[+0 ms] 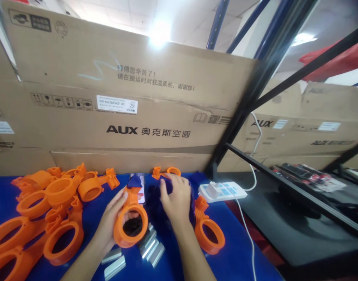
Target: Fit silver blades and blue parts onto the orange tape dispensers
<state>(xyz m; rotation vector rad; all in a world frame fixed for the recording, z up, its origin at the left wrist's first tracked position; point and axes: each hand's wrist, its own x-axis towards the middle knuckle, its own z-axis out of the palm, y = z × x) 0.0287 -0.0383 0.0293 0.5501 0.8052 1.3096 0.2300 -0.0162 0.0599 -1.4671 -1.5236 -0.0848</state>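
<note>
Left hand [113, 218] clasps an orange plastic ring clamp [130, 224], upright over the blue table [240, 257]; right hand [176, 199] rests spread on a dark blue pile [155, 203], gripping nothing visible. Risk: the metal clips [149, 246] just beneath could get knocked and scattered.

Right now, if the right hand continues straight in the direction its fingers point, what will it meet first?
The right hand points away, toward the boxes. First in line is probably the small orange ring part at its fingertips; the cardboard box stands behind. Depth is unclear.
</note>
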